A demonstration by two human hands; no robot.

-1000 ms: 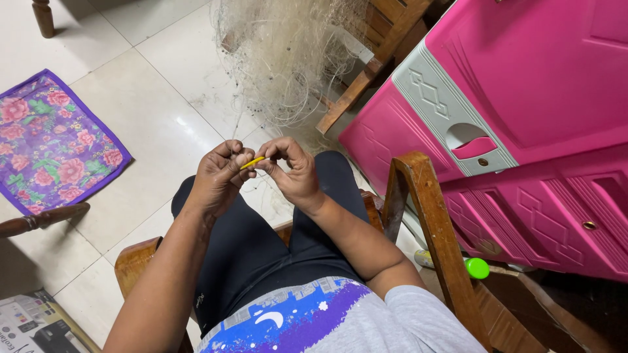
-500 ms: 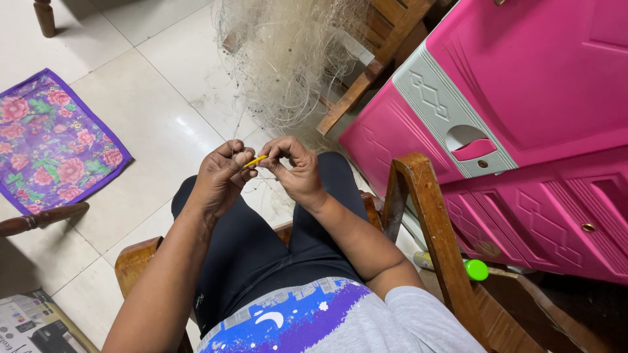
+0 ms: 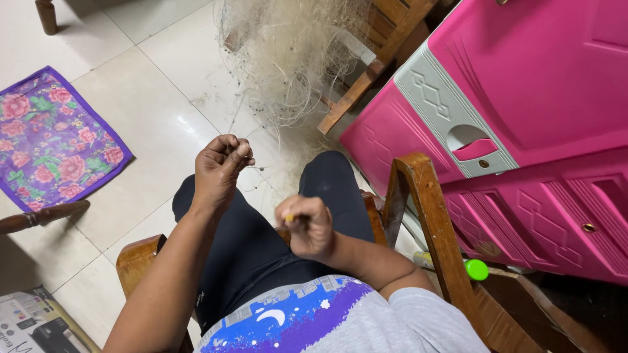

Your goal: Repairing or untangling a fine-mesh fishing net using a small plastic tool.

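Above the lap of a person seated in a wooden armchair [image 3: 425,216], both hands are raised and apart. The left hand [image 3: 221,167] is closed in a pinch, fingertips gathered on a fine strand of the pale fishing net [image 3: 294,59]; the thread itself is barely visible where it leaves the fingers. The right hand [image 3: 309,225] sits lower and nearer the body, clenched around a small yellow netting needle [image 3: 288,218], of which only the tip shows at the thumb. The bulk of the net hangs in a tangled mass from a second wooden chair [image 3: 366,78] beyond the knees, trailing down to the tiled floor [image 3: 144,98]. A pink plastic cabinet [image 3: 523,131] stands just beside the armchair's right arm. A floral mat with purple border [image 3: 52,140] lies on the floor toward its left edge. A green-capped bottle [image 3: 468,267] rests by the armchair's side.
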